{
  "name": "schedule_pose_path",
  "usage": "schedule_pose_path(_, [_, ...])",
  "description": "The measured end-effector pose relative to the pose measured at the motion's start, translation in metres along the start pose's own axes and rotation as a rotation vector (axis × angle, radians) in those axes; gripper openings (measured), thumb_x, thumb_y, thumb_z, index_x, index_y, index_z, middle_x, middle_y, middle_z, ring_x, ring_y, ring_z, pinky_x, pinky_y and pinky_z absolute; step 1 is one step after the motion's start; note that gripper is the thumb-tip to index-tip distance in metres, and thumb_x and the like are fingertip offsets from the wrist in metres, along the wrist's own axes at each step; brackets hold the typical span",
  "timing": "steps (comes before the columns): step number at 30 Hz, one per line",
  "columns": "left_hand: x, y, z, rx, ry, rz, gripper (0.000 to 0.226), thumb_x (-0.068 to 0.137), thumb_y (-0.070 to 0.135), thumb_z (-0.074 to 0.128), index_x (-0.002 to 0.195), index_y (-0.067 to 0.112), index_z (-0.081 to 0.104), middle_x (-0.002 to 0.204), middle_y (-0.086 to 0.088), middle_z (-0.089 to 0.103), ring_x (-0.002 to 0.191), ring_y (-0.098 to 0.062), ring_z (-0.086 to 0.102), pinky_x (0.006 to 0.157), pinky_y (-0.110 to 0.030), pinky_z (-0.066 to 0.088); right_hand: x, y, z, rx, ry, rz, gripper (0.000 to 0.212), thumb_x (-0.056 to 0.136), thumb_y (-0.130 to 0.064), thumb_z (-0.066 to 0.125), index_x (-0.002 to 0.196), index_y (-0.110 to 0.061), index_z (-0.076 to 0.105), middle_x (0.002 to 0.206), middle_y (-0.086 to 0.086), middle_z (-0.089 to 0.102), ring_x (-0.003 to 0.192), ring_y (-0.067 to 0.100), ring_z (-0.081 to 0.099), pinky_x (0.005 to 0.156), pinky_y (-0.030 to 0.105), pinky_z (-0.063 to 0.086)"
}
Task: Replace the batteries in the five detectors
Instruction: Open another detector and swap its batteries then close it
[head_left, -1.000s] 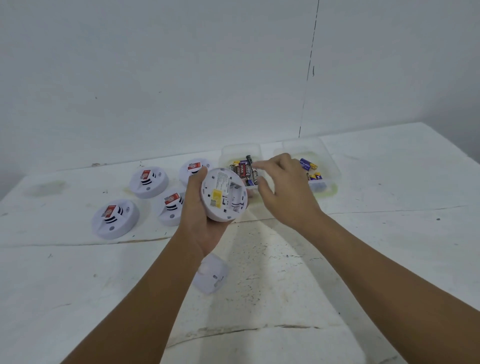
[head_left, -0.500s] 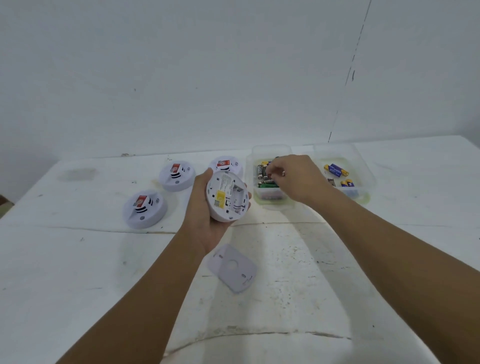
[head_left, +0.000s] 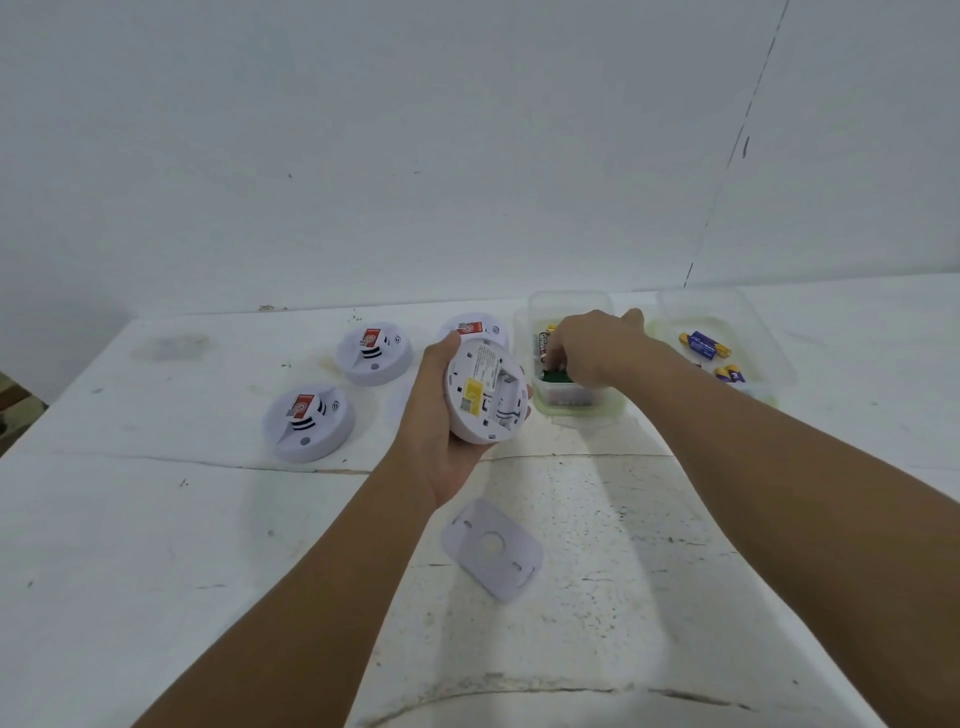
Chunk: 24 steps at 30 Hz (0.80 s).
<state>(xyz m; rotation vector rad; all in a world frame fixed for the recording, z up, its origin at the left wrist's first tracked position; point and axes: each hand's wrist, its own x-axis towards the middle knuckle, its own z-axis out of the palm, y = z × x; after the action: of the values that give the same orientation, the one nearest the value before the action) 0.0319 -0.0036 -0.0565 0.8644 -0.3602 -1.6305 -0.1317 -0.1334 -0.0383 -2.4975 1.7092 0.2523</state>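
Vs 0.5 s ago: view has shifted a bit, and the right hand (head_left: 597, 343) has gone deeper into the near tub (head_left: 569, 301), fingertips now down among the batteries (head_left: 545, 345); left hand (head_left: 441, 415) keeps the same hold.

Room: plain white wall (head_left: 363, 130) w/ a thin dark crack at right. White scuffed bench (head_left: 156, 519) runs up to it.

On the bench, big to small: near tub w/ batteries; 2nd clear tub (head_left: 769, 332) just right of it w/ a few blue/yellow cells (head_left: 706, 345); three white detectors face-up at left (head_left: 309, 423) (head_left: 374, 353) (head_left: 472, 327); loose backplate (head_left: 491, 548) near the front.

Left hand grips the open detector (head_left: 485, 397), back side toward the camera, held above the bench just left of the near tub. Right hand's fingers curl down onto a battery; can't tell if it's actually pinched.
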Motion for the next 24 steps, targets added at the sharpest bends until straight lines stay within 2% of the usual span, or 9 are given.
schedule_pose_path(4, [0.0,0.0,-0.003,0.01,-0.01,-0.013,0.072,0.084,0.051,0.069,0.144,0.013,0.06,0.12,-0.018,0.069,0.109,-0.037,0.064,0.096,-0.047,0.056,0.002,0.0,-0.002,-0.029,-0.002,-0.008,0.05,0.09,-0.002,0.047,0.111,-0.039,0.073,0.11,-0.012,0.07,0.107,0.021,0.06,0.086,0.041,0.02])
schedule_pose_path(10, [0.002,-0.001,-0.008,0.028,-0.009,-0.006,0.066,0.091,0.052,0.066,0.145,0.016,0.06,0.124,-0.018,0.067,0.11,-0.037,0.064,0.092,-0.047,0.057,0.006,0.003,-0.001,-0.084,0.062,0.002,0.037,0.092,-0.008,0.057,0.106,-0.037,0.075,0.098,-0.014,0.069,0.099,0.018,0.061,0.084,0.041,0.021])
schedule_pose_path(13, [0.002,-0.002,-0.008,0.035,-0.007,-0.006,0.066,0.09,0.053,0.068,0.145,0.016,0.061,0.125,-0.018,0.068,0.107,-0.036,0.066,0.091,-0.047,0.057,0.007,0.004,0.0,-0.091,0.075,-0.021,0.032,0.093,-0.01,0.059,0.104,-0.034,0.076,0.103,-0.013,0.067,0.099,0.02,0.061,0.084,0.04,0.022])
schedule_pose_path(17, [-0.001,0.0,-0.006,0.033,-0.009,-0.002,0.071,0.082,0.053,0.07,0.142,0.015,0.062,0.123,-0.018,0.069,0.11,-0.036,0.066,0.092,-0.047,0.057,0.003,0.008,0.001,-0.113,0.138,-0.072,0.022,0.097,-0.02,0.058,0.107,-0.03,0.076,0.114,0.0,0.056,0.098,0.025,0.059,0.087,0.041,0.027])
schedule_pose_path(21, [-0.006,0.001,-0.004,0.041,-0.006,0.002,0.07,0.083,0.052,0.069,0.142,0.015,0.062,0.12,-0.017,0.07,0.109,-0.035,0.065,0.092,-0.046,0.057,-0.002,0.01,-0.004,-0.082,0.076,-0.079,0.025,0.098,-0.025,0.062,0.107,-0.043,0.078,0.115,-0.004,0.055,0.104,0.024,0.058,0.089,0.04,0.025])
schedule_pose_path(24, [-0.009,0.001,-0.003,0.039,-0.009,0.002,0.072,0.083,0.052,0.069,0.144,0.014,0.061,0.12,-0.017,0.069,0.107,-0.035,0.065,0.092,-0.046,0.057,-0.002,0.008,-0.006,-0.093,0.065,-0.079,0.026,0.097,-0.023,0.064,0.104,-0.043,0.078,0.112,-0.009,0.06,0.103,0.022,0.061,0.087,0.039,0.023])
